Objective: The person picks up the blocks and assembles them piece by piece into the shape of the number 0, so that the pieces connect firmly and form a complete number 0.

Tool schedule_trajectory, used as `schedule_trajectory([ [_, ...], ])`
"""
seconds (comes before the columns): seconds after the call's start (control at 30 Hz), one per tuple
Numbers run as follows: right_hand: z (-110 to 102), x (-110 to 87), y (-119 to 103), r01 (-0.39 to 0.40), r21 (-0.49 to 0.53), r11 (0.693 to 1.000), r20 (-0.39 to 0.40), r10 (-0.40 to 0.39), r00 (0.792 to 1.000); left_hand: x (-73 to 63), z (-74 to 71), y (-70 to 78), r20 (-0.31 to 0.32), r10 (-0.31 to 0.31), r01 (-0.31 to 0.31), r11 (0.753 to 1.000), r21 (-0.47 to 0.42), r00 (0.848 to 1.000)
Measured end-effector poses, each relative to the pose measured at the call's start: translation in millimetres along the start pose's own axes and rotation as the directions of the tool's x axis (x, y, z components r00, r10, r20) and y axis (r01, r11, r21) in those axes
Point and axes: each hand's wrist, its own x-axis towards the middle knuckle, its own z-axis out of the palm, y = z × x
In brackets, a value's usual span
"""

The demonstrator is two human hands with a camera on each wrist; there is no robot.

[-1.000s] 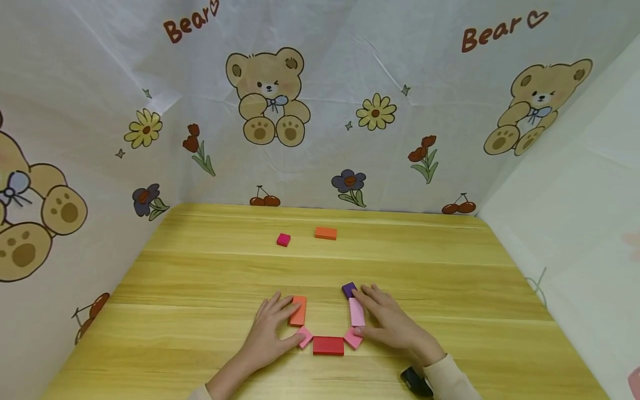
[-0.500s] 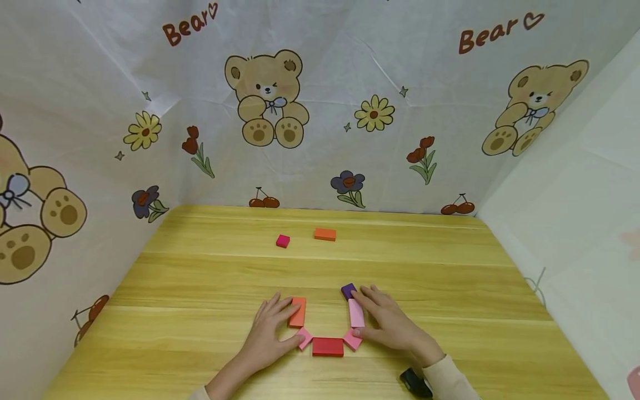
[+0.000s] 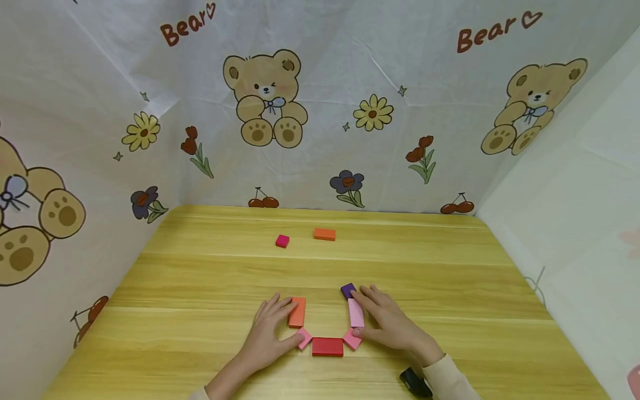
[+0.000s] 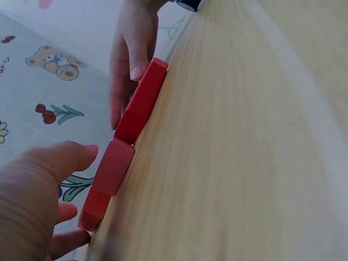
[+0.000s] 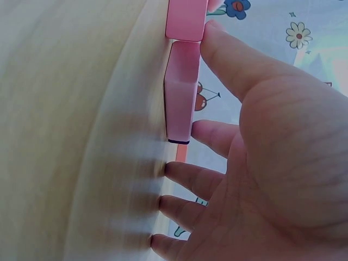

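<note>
Blocks lie on the wooden table in a U shape. A red block (image 3: pixel 327 347) forms its near side, with a small pink block (image 3: pixel 304 339) at the left corner and another small pink block (image 3: pixel 352 339) at the right. Up the left side lies an orange block (image 3: pixel 297 313). A light pink block (image 3: pixel 356 314) and a purple block (image 3: pixel 347 291) make the right side. My left hand (image 3: pixel 268 333) has its thumb at the left pink block and fingertips at the orange one. With fingers spread, my right hand (image 3: pixel 392 322) reaches the purple block and puts its thumb at the right pink block.
Farther back on the table (image 3: pixel 210 266) lie a small magenta block (image 3: pixel 282 241) and another orange block (image 3: pixel 325 234). A black object (image 3: pixel 416 383) sits beside the right sleeve (image 3: pixel 450 378). A bear-printed cloth (image 3: pixel 300 178) stands behind the table's far edge.
</note>
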Motion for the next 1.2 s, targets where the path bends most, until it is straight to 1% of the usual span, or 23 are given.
schedule_trajectory([
  [0.07, -0.8, -0.2, -0.3, 0.005, -0.002, 1.0, -0.003, -0.005, 1.0, 0.7, -0.1, 0.7, -0.009, -0.005, 0.005, 1.0, -0.01, 1.0],
  [0.13, -1.3, -0.4, -0.5, 0.011, 0.0, 1.0, -0.003, -0.011, 1.0, 2.0, -1.0, 1.7, -0.014, -0.022, 0.021, 0.999, -0.042, 1.0],
  [0.2, -1.5, -0.6, -0.5, 0.013, 0.0, 1.0, 0.001, -0.013, 1.0, 4.0, -3.4, 2.9, -0.018, -0.056, 0.055, 0.995, -0.088, 0.998],
  [0.3, -1.6, -0.9, -0.4, 0.013, 0.003, 1.0, 0.006, -0.013, 1.0, 9.8, -10.7, 4.0, -0.036, -0.123, 0.115, 0.979, -0.168, 0.992],
  [0.37, -1.7, -1.1, -0.1, 0.011, 0.005, 1.0, 0.007, -0.011, 1.0, 16.4, -17.3, 3.4, -0.067, -0.144, 0.129, 0.972, -0.196, 0.987],
  [0.53, -2.2, -1.2, -0.7, 0.006, 0.013, 1.0, 0.008, -0.006, 1.0, 43.1, -36.0, -4.0, -0.147, -0.142, 0.107, 0.968, -0.227, 0.979],
  [0.6, -2.1, -1.3, -1.2, 0.006, 0.015, 1.0, 0.009, -0.006, 1.0, 56.3, -42.9, -7.9, -0.164, -0.145, 0.104, 0.965, -0.239, 0.976],
  [0.7, -1.6, -1.4, -1.7, 0.008, 0.02, 1.0, 0.005, -0.008, 1.0, 77.1, -50.9, -14.3, -0.174, -0.161, 0.112, 0.959, -0.261, 0.971],
  [0.87, -1.5, -2.4, -1.7, 0.011, 0.015, 1.0, -0.003, -0.011, 1.0, 111.6, -58.6, -26.2, -0.149, -0.215, 0.163, 0.941, -0.297, 0.965],
  [0.97, -1.8, -2.1, -2.0, 0.002, 0.02, 1.0, 0.006, -0.002, 1.0, 129.3, -61.6, -33.5, -0.13, -0.251, 0.197, 0.924, -0.328, 0.959],
  [1.03, -1.7, -1.8, -1.7, -0.003, 0.024, 1.0, 0.014, 0.003, 1.0, 138.5, -62.1, -38.1, -0.117, -0.267, 0.212, 0.912, -0.35, 0.957],
  [1.1, -1.7, -1.8, -1.5, -0.005, 0.027, 1.0, 0.018, 0.005, 1.0, 146.4, -61.1, -42.5, -0.099, -0.29, 0.234, 0.896, -0.379, 0.952],
  [1.2, -1.7, -2.1, -0.7, -0.008, 0.024, 1.0, 0.015, 0.007, 1.0, 155.5, -57.3, -47.2, -0.055, -0.324, 0.274, 0.868, -0.414, 0.944],
])
